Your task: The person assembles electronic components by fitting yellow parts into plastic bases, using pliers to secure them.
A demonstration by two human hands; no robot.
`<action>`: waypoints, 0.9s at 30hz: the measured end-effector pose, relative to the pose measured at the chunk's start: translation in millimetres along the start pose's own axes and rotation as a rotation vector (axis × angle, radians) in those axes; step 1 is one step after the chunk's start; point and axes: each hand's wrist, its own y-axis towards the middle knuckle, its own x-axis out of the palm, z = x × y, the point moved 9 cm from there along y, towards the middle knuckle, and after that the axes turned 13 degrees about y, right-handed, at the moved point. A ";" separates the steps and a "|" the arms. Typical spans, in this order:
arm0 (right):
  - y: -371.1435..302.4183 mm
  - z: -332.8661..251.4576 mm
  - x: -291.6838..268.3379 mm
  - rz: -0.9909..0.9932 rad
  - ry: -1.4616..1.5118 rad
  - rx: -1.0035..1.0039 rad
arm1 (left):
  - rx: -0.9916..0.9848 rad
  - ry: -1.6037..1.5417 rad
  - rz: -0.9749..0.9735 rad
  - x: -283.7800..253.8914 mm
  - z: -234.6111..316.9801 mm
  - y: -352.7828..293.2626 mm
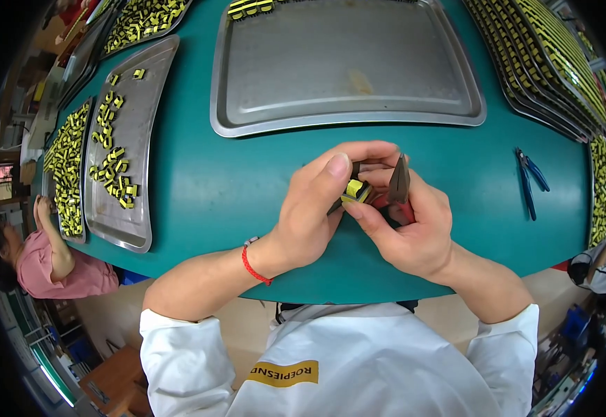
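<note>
Both my hands meet over the green table, in front of the large tray. Between the fingertips of my left hand is a small yellow-and-black transformer, and the thumb of my right hand touches its lower side. The right hand is closed around needle-nose pliers with red handles, their dark jaws pointing up and away from me. Fingers hide part of the transformer and most of the handles. A thin dark piece shows below the left fingers; its kind is unclear.
A large metal tray lies ahead, with a row of yellow-and-black parts at its far edge. Leftward, another tray carries scattered transformers. Stacked trays of parts rise at far right. Blue-handled cutters lie right. A person sits at left.
</note>
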 end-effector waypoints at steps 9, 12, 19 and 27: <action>-2.1 3.0 2.1 0.005 -0.019 0.027 | -0.044 0.000 0.050 -1.7 -4.1 0.3; -2.2 6.9 0.0 0.037 0.042 0.066 | -0.054 0.010 0.077 -0.6 -5.1 1.5; 8.2 5.1 -2.0 -0.015 0.042 0.150 | -0.232 -0.299 0.075 1.3 -20.1 2.5; 17.4 -7.5 -10.2 -0.087 -0.145 -0.043 | -0.309 -0.641 -0.026 4.6 -20.5 6.2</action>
